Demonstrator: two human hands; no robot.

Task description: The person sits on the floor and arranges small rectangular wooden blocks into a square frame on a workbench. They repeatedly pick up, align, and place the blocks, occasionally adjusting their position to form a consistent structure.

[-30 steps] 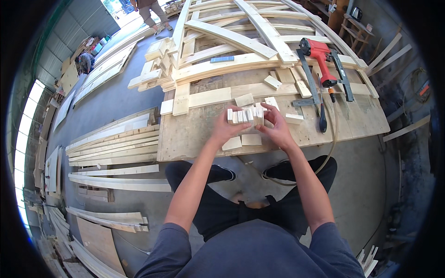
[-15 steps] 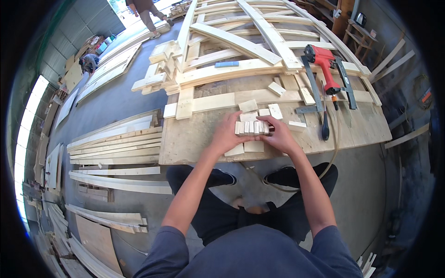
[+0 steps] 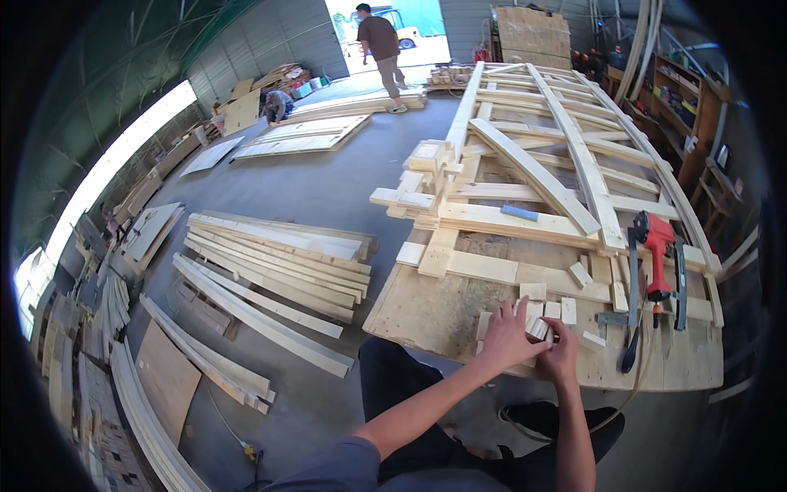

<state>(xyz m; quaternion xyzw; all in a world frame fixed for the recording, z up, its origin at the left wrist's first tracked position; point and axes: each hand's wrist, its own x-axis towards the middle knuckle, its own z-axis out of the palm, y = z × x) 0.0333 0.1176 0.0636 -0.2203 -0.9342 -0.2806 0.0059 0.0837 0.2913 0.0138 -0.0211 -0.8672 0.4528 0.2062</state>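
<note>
A bunched row of small wooden blocks (image 3: 538, 330), partly hidden, was at the near side of the counter (image 3: 418, 307). The left hand (image 3: 507, 336) grasped it from the left and the right hand (image 3: 561, 351) gripped its other end. A loose pale block (image 3: 533, 291) lay just beyond. To the right was a dark-handled screwdriver (image 3: 630, 353), near a red nail gun (image 3: 658, 246). Farther back, a blue block (image 3: 519, 212) rested on a big slatted wooden frame (image 3: 566, 156).

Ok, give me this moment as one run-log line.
left hand: on small wooden blocks | right hand: same blocks | place: near workbench edge | red nail gun: unheld, right
</note>
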